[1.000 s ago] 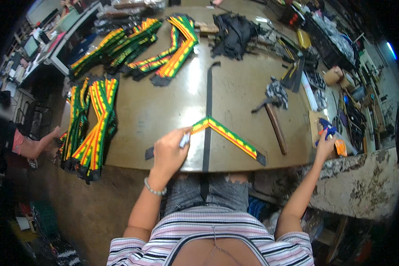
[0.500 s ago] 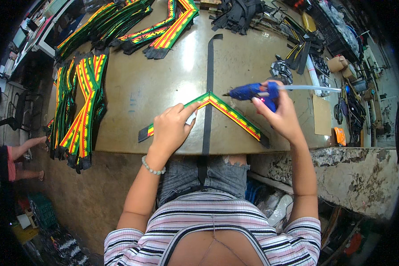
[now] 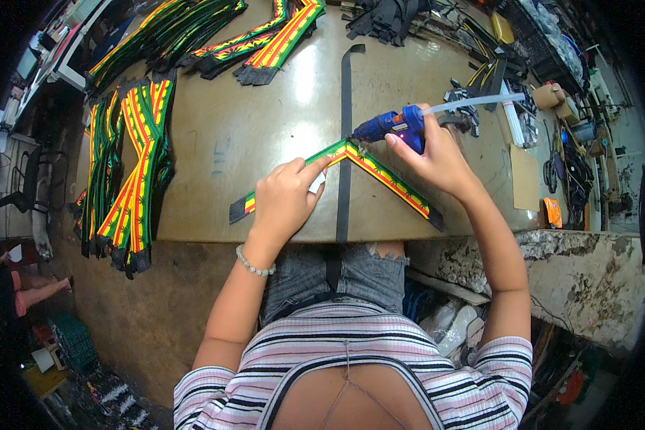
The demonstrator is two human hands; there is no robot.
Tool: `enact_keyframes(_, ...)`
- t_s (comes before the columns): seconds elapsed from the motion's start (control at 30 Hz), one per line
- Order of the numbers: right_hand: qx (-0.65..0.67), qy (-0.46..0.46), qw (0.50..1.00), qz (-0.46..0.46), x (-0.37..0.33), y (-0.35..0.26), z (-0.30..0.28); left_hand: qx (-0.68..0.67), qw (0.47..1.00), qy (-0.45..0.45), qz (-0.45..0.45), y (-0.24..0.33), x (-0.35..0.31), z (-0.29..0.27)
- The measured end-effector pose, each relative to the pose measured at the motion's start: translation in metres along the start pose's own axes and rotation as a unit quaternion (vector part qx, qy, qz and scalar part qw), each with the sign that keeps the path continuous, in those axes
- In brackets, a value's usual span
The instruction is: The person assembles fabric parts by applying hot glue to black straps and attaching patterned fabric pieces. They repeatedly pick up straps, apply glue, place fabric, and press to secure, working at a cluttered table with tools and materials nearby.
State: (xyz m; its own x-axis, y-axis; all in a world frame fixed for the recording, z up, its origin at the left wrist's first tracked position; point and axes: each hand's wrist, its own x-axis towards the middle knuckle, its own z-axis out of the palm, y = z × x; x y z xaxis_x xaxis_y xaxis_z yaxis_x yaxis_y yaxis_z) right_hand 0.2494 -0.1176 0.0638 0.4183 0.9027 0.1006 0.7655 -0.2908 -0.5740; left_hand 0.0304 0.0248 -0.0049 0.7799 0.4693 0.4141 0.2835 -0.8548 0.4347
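A blue hot glue gun (image 3: 387, 127) with a clear glue stick (image 3: 473, 102) sticking out of its back is gripped in my right hand (image 3: 439, 154). Its nozzle is at the peak of a V-shaped strap (image 3: 390, 180), striped green, yellow and red with black ends. Under the peak a long black strap (image 3: 346, 93) runs from far to near across the table. My left hand (image 3: 288, 193) presses on the left arm of the striped strap, index finger stretched toward the peak. Something small and white (image 3: 317, 182) shows by its thumb; its kind is unclear.
Stacks of striped straps (image 3: 140, 158) hang over the table's left edge, with more bundles (image 3: 172, 36) at the far left. Black straps (image 3: 390, 20) lie at the back. At the right are a tan card (image 3: 524, 178), an orange packet (image 3: 552, 213) and assorted tools.
My right hand has brought the glue gun left and slightly away from me, so its nozzle now reaches the striped strap's peak. The left hand keeps its hold on the strap.
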Motion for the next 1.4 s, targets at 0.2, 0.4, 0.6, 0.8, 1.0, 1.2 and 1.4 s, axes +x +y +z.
enact_keyframes(0.2,0.006,0.010,0.999,-0.038,-0.012,-0.002,0.001,-0.002,1.000,0.002,-0.001,0.000,0.000,0.000)
enact_keyframes(0.4,0.004,0.015,0.999,-0.030,-0.026,-0.007,0.001,0.018,1.000,-0.014,0.002,-0.001,-0.001,0.001)
enact_keyframes(0.6,0.012,-0.021,0.999,0.025,-0.033,-0.005,0.007,0.018,1.000,-0.009,0.001,-0.001,-0.001,0.002)
enact_keyframes(0.8,0.013,0.002,1.000,-0.023,-0.042,-0.015,0.009,0.010,1.000,0.007,0.000,0.000,-0.001,0.002)
enact_keyframes(1.0,0.207,-0.092,0.972,0.055,-0.063,-0.005,-0.010,0.033,0.999,-0.022,-0.007,0.000,-0.002,0.002)
enact_keyframes(1.2,-0.050,0.512,0.828,0.226,-0.118,0.153,-0.071,-0.015,1.000,0.004,-0.018,0.005,0.002,0.000)
enact_keyframes(1.4,-0.295,0.281,0.770,0.492,-0.184,0.174,-0.118,-0.020,0.998,-0.051,-0.036,0.021,-0.002,-0.007)
